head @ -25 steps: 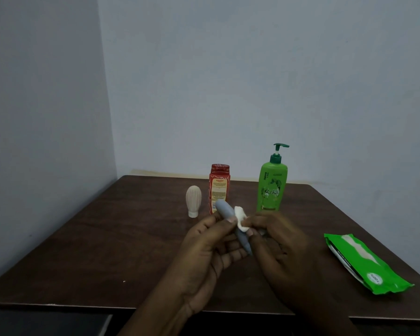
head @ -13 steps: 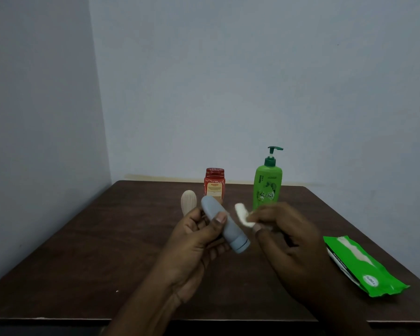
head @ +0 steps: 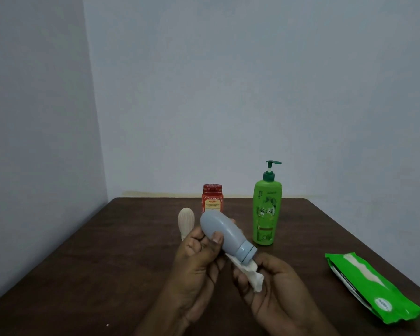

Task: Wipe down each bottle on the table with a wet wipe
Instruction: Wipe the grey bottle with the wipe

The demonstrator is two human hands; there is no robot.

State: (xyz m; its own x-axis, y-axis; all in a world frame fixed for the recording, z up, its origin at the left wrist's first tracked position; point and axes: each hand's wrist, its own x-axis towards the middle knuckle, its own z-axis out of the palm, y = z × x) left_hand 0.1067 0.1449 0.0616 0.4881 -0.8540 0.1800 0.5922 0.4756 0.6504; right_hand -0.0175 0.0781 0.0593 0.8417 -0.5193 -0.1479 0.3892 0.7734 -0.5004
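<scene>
Grey bottle (head: 224, 236), gripped tilted in the left hand (head: 199, 258) above the table's near edge, meets the wet wipe (head: 250, 275) pinched by the right hand (head: 277, 289); best rotate it, wiping around the cap

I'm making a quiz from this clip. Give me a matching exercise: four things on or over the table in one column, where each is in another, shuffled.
Things:
1. grey bottle
2. green pump bottle
3. wipes pack
4. wet wipe

Places:
A. lying flat at the table's right
B. in the left hand, tilted
C. in the right hand, against the grey bottle's cap
D. standing upright on the table

Pairs: 1-B, 2-D, 3-A, 4-C
</scene>
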